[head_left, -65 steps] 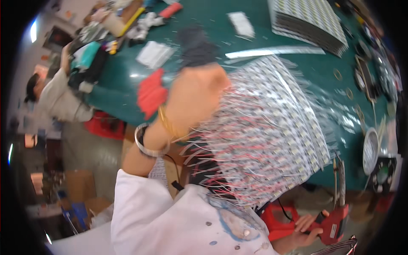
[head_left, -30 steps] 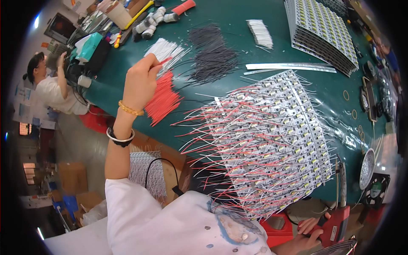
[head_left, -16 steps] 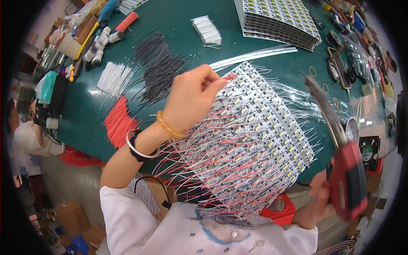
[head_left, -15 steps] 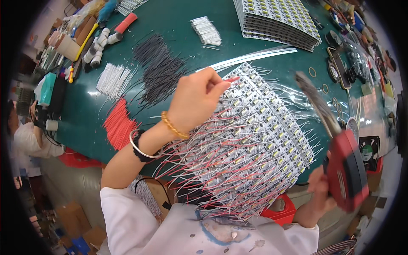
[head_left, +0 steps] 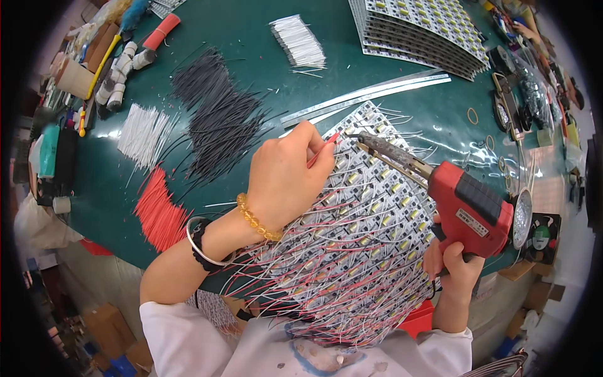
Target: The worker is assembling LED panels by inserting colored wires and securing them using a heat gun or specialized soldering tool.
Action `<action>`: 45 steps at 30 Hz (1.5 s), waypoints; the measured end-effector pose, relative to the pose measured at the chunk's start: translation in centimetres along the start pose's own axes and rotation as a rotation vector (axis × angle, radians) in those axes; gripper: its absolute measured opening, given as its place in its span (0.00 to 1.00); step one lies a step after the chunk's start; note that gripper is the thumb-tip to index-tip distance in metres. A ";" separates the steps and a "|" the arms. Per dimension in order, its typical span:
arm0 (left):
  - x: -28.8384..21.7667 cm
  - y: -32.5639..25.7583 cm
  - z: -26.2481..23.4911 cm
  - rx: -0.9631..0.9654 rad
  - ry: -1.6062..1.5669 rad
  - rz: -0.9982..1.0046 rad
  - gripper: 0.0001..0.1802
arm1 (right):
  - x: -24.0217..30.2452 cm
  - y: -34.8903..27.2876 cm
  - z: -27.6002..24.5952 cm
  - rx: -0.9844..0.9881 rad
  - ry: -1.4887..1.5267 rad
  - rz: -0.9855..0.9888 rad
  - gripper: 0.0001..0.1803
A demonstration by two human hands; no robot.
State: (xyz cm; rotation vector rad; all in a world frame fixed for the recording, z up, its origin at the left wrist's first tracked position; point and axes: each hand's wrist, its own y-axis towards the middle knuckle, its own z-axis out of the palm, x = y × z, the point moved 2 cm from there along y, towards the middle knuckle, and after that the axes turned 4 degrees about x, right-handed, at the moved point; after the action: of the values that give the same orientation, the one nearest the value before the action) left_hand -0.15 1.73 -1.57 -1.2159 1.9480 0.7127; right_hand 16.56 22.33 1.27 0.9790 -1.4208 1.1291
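Observation:
In front of me lies a panel of LED circuit boards (head_left: 411,229), with many thin red and white wires trailing from it toward me. My left hand (head_left: 282,173), with bracelets at its wrist, is closed in a pinch over the panel's far left part. Short red wires (head_left: 331,139) stick out between its fingertips. My right hand (head_left: 461,267) is wrapped round the handle of a red and black soldering gun (head_left: 468,201). The gun's long tip points left, over the panel's far corner, close to the red wire ends. Whether it touches them I cannot tell.
Piles of black wires (head_left: 220,119), white wires (head_left: 146,133) and red wires (head_left: 158,210) lie left on the green table (head_left: 245,31). Farther off are a white wire bundle (head_left: 297,43), metal strips (head_left: 367,94) and stacked LED panels (head_left: 421,31). A round metal dish (head_left: 522,213) stands right.
My right hand has swung the soldering gun leftward from the right side, bringing its tip over the panel beside my left hand. My left hand stays pinched on the red wires.

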 end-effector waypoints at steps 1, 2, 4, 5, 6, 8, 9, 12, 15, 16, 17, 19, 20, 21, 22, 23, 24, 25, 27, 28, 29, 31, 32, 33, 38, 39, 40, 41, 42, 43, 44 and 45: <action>0.0 0.0 0.0 0.004 0.002 -0.001 0.10 | -0.1 0.0 0.0 -0.008 0.008 0.001 0.34; -0.1 0.1 0.0 0.008 0.003 -0.003 0.10 | -0.3 0.0 0.0 -0.016 0.015 0.003 0.33; -0.2 0.1 0.1 -0.003 0.012 0.006 0.10 | -0.5 0.1 0.0 -0.032 0.024 0.000 0.32; -0.1 0.1 0.1 -0.009 0.016 0.010 0.10 | -0.5 0.1 0.0 -0.041 0.024 -0.004 0.32; -0.1 0.1 0.2 -0.015 0.025 0.018 0.10 | -0.6 0.2 0.1 -0.048 0.026 -0.009 0.32; 0.1 0.0 0.4 -0.027 0.041 0.033 0.10 | -0.8 0.3 0.1 -0.069 0.014 0.008 0.32; 0.0 0.0 0.4 -0.035 0.054 0.048 0.10 | -0.8 0.3 0.1 -0.080 0.009 0.015 0.32; -0.2 -0.1 0.5 -0.051 0.091 0.080 0.09 | -0.7 0.4 0.2 -0.047 -0.018 -0.012 0.32; -0.3 -0.2 0.6 -0.049 0.109 0.094 0.09 | -1.3 0.0 -0.8 0.028 0.059 0.058 0.30; -0.3 -0.2 0.7 -0.051 0.107 0.100 0.09 | -1.4 0.0 -0.8 0.031 0.084 0.046 0.30; -0.2 -0.2 0.7 -0.053 0.105 0.106 0.09 | -1.4 0.0 -0.8 0.034 0.108 0.033 0.30; -0.2 -0.2 0.7 -0.050 0.111 0.103 0.09 | -1.5 -0.1 -0.9 0.041 0.144 0.009 0.30; -0.3 -0.2 0.8 -0.048 0.114 0.101 0.09 | -1.6 -0.1 -0.9 0.044 0.157 -0.003 0.30; -0.3 -0.2 0.7 -0.047 0.119 0.101 0.09 | -1.5 -0.1 -0.9 0.048 0.171 -0.014 0.30; -0.3 -0.2 0.7 -0.046 0.125 0.100 0.09 | -1.5 -0.1 -0.9 0.040 0.164 0.002 0.30; -0.4 -0.2 0.6 -0.044 0.130 0.100 0.09 | -1.4 -0.1 -0.8 0.032 0.157 0.019 0.31; -0.3 -0.2 0.7 -0.059 0.140 0.120 0.09 | -1.4 -0.1 -0.8 0.022 0.147 0.036 0.31; -0.2 -0.2 0.8 -0.073 0.150 0.140 0.10 | -1.5 -0.2 -0.8 0.020 0.141 0.031 0.31; -0.2 -0.2 0.8 -0.088 0.160 0.159 0.10 | -1.7 -0.2 -0.9 0.019 0.129 0.020 0.31; -0.3 -0.2 0.8 -0.087 0.159 0.158 0.10 | -1.7 -0.2 -0.9 0.025 0.133 0.009 0.31; -0.3 -0.2 0.8 -0.087 0.158 0.157 0.10 | -1.7 -0.2 -0.9 0.030 0.137 -0.002 0.31; -0.3 -0.3 0.8 -0.080 0.154 0.150 0.10 | -1.5 -0.1 -0.7 -0.008 0.113 -0.017 0.31; -0.3 -0.3 0.8 -0.077 0.151 0.147 0.10 | -1.0 0.0 0.0 -0.051 0.084 -0.020 0.32; -0.3 -0.3 0.6 -0.080 0.154 0.144 0.10 | -0.6 0.0 0.3 -0.093 0.057 -0.025 0.34; -1.9 -0.1 -1.5 -0.221 0.296 0.266 0.10 | -0.1 -0.9 -0.3 -0.167 0.067 -0.115 0.37; -2.4 -0.2 -2.0 -0.175 0.205 0.248 0.09 | -0.1 -1.3 -0.4 -0.180 0.071 -0.126 0.37; -2.9 -0.3 -2.4 -0.128 0.114 0.231 0.09 | 0.0 -1.6 -0.5 -0.195 0.074 -0.139 0.38; -3.3 -0.4 -2.5 -0.080 0.022 0.213 0.09 | 0.0 -2.0 -0.7 -0.207 0.081 -0.147 0.39; -3.5 -0.9 -1.9 0.014 -0.041 0.119 0.10 | 0.1 -2.1 -0.6 -0.204 0.077 -0.153 0.39; -3.5 -1.1 -1.2 0.027 -0.041 0.116 0.09 | 0.2 -2.3 -0.5 -0.205 0.074 -0.157 0.40; -3.0 -1.2 -0.3 0.040 -0.040 0.113 0.08 | 0.4 -2.5 -0.2 -0.204 0.061 -0.157 0.40; -2.4 -1.2 0.5 0.058 -0.043 0.113 0.07 | 0.5 -2.6 -0.1 -0.209 0.045 -0.157 0.41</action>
State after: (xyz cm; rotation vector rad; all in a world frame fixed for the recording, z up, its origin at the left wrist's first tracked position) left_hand 1.76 2.90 0.00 -1.0538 2.0001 0.7287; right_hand 19.04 21.80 2.11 0.8939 -1.3694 0.8638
